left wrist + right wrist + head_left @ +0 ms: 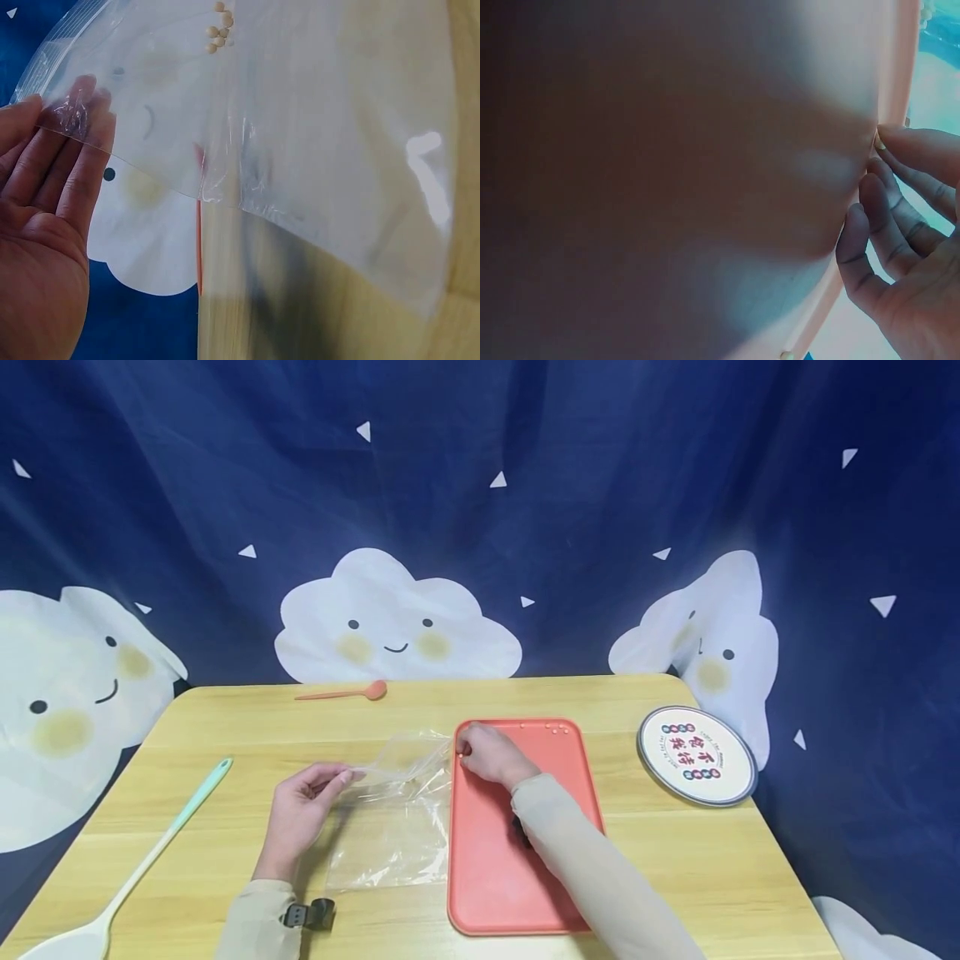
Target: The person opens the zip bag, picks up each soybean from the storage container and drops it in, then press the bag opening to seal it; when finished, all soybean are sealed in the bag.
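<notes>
A clear zip bag [397, 843] lies left of a red tray [525, 902], its upper edge lifted between the thumb and fingers of my left hand [300, 810]. Several small round beads [219, 34] show inside the bag in the left wrist view. My right hand [493, 754] is at the tray's upper left corner. In the right wrist view its thumb and index finger pinch a tiny pale bead [880, 140] at the tray's rim, the other fingers curled beside it. More pale beads [556, 729] lie near the tray's far edge.
A small orange spoon [375, 691] lies at the table's back edge. On the left is a long-handled ladle [165, 839] with a green handle end. A round plate [697, 756] with printed characters sits at the right edge. A blue curtain [450, 518] hangs behind the table.
</notes>
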Action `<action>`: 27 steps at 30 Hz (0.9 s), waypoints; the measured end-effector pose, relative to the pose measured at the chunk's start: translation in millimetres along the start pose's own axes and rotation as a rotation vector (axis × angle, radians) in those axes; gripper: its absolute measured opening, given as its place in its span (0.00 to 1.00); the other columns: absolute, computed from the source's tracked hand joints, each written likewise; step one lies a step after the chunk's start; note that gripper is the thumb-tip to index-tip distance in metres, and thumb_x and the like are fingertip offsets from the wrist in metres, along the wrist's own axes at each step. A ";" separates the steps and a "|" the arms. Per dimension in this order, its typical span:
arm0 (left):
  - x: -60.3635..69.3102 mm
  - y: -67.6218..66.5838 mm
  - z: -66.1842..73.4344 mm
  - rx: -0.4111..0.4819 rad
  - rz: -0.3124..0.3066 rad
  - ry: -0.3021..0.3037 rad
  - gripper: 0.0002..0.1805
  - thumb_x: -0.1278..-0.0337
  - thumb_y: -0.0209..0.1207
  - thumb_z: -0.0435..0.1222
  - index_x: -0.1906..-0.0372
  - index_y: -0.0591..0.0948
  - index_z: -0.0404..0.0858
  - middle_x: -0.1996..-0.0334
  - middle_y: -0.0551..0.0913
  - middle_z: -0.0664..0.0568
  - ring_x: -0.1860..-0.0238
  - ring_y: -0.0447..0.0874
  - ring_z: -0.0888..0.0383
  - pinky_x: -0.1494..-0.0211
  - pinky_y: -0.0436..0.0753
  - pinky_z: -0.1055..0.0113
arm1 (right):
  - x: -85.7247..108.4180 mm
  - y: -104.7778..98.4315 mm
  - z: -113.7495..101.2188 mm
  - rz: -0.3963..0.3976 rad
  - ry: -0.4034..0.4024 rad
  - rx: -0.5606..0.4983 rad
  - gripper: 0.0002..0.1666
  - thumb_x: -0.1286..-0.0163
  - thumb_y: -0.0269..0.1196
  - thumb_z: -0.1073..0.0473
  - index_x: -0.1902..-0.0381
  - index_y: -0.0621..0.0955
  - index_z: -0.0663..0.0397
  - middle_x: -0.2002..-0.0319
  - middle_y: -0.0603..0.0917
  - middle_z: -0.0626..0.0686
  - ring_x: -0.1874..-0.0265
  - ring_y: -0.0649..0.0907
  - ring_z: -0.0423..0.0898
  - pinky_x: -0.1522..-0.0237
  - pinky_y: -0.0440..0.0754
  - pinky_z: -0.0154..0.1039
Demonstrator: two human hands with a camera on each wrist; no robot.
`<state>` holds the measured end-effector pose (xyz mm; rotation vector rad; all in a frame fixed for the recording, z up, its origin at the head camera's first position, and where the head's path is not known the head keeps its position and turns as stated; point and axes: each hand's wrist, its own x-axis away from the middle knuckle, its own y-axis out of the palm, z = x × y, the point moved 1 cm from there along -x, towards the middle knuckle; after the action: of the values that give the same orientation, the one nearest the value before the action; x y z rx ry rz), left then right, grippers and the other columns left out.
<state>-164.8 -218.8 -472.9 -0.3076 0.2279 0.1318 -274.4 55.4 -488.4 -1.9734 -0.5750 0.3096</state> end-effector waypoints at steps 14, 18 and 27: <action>1.4 -1.9 -4.3 0.008 0.002 -0.010 0.07 0.37 0.63 0.30 0.58 0.84 0.30 0.62 0.88 0.43 0.60 0.86 0.60 0.54 0.83 0.73 | 9.5 -5.6 4.7 0.007 0.069 -0.106 0.04 0.34 0.66 0.63 0.68 0.80 0.50 0.71 0.78 0.43 0.67 0.78 0.42 0.63 0.79 0.37; 2.8 -3.5 -5.7 -0.003 -0.002 -0.025 0.07 0.36 0.62 0.31 0.58 0.84 0.31 0.61 0.88 0.45 0.60 0.86 0.61 0.54 0.83 0.73 | 17.8 -12.0 7.6 0.031 0.058 -0.206 0.03 0.33 0.64 0.65 0.66 0.82 0.52 0.70 0.80 0.44 0.68 0.79 0.42 0.62 0.79 0.36; 2.8 -3.7 -4.9 -0.029 -0.007 -0.023 0.07 0.36 0.63 0.33 0.58 0.84 0.32 0.61 0.88 0.46 0.60 0.86 0.59 0.54 0.83 0.74 | 37.3 -32.6 1.2 0.135 0.037 -0.448 0.05 0.33 0.65 0.66 0.60 0.82 0.57 0.68 0.82 0.47 0.67 0.81 0.44 0.60 0.81 0.39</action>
<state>-162.5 -223.6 -477.1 -0.3352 0.2020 0.1313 -251.6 87.9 -458.7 -2.4515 -0.5199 0.2407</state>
